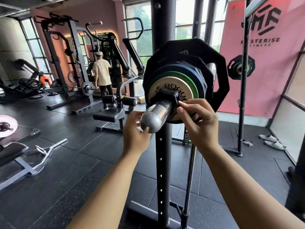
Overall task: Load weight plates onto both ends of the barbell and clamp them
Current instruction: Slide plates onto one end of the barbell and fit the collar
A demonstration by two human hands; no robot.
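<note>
The steel barbell sleeve (156,115) points straight at me from the rack. On it sit stacked plates: a white ROGUE plate (160,87) in front, then a green plate (194,84), a blue plate (186,67) and big black plates (216,66) behind. A black clamp collar (168,95) hugs the sleeve against the white plate. My right hand (198,119) pinches the collar's lower right edge with thumb and fingers. My left hand (133,131) hovers at the sleeve's tip with loosely curled fingers, partly hidden behind it.
The black rack upright (162,171) stands right behind the sleeve. A bench (109,115) and another rack with a person (102,75) are to the left. A curl bar (49,149) lies on the floor. Slippers (272,142) sit by the right wall.
</note>
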